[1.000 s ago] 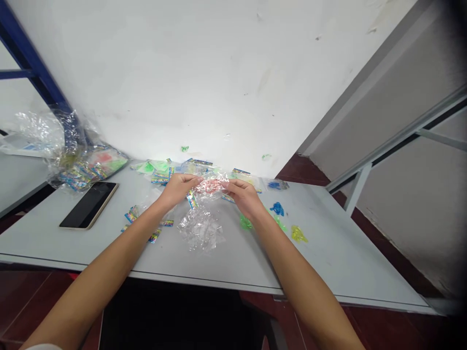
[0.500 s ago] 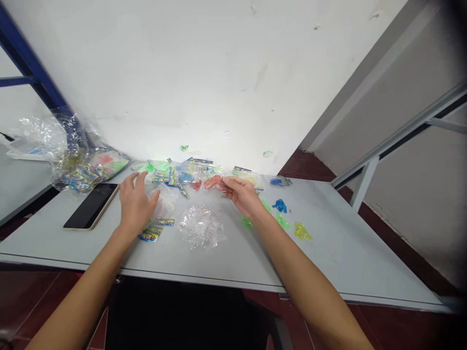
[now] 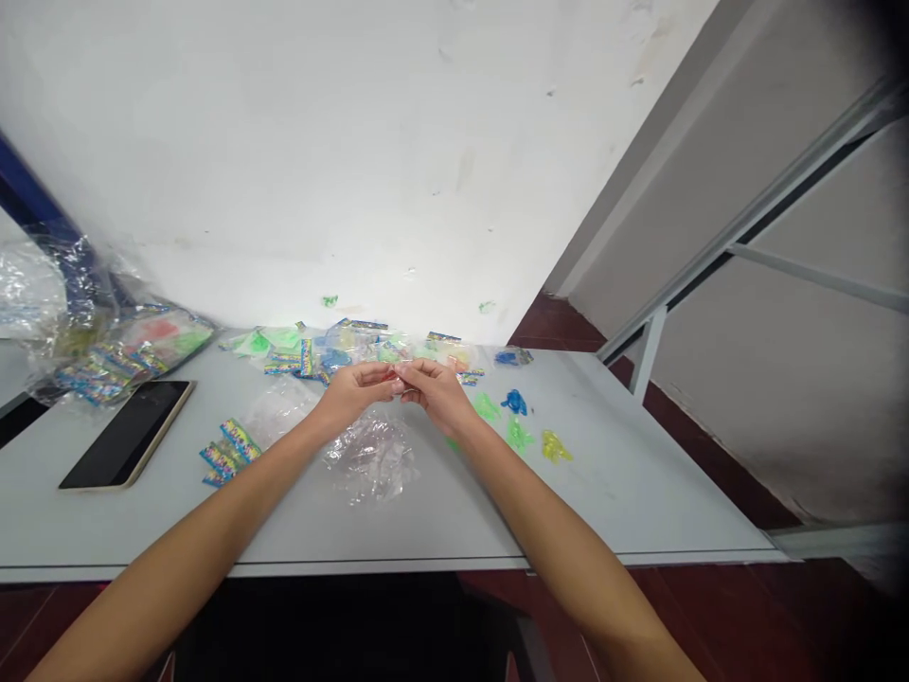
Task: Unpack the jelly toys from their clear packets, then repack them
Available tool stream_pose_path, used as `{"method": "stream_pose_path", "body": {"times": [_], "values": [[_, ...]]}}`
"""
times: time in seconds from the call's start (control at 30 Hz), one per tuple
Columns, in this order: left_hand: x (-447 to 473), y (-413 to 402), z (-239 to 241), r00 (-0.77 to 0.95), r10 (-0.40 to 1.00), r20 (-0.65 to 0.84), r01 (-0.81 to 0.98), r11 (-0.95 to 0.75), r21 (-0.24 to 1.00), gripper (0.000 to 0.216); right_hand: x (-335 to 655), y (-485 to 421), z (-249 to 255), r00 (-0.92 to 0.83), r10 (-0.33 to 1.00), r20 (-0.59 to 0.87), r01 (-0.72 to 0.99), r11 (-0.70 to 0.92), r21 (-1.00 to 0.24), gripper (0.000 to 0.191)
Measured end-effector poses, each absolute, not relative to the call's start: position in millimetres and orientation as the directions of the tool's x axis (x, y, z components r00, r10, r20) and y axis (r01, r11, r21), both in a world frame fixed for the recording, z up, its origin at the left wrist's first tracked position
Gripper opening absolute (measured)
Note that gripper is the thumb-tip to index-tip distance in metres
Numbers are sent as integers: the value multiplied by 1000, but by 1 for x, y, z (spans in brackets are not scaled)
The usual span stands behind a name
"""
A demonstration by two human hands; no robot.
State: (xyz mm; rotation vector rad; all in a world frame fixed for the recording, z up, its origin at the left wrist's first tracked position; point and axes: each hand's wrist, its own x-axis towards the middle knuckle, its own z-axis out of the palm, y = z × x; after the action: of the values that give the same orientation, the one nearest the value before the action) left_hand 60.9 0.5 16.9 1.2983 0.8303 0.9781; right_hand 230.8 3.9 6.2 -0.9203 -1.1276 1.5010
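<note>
Your left hand [image 3: 349, 398] and right hand [image 3: 438, 393] meet at fingertips, both pinched on small red piece [image 3: 391, 375], mostly hidden, over grey table [image 3: 447, 511]. Crumpled clear wrappers [image 3: 373, 459] lie nearer you. Blue piece [image 3: 515, 403], yellow piece [image 3: 555, 446] right of your hands; smartphone [image 3: 128, 436] well left.

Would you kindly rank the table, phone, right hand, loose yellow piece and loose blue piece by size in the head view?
Table
Phone
Right hand
Loose yellow piece and loose blue piece: too alike to rank
</note>
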Motion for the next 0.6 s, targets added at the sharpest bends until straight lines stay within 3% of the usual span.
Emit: {"method": "stream_pose_path", "body": {"times": [0.3,0.6], "values": [[57,-1,12,401,898,-183,-342,332,879,24,228,1,8,-194,979,-65,-155,-96,-983,39],[53,4,11,267,935,-233,-410,328,851,15,231,-2,14,-197,974,-116,-133,-143,-981,36]]}}
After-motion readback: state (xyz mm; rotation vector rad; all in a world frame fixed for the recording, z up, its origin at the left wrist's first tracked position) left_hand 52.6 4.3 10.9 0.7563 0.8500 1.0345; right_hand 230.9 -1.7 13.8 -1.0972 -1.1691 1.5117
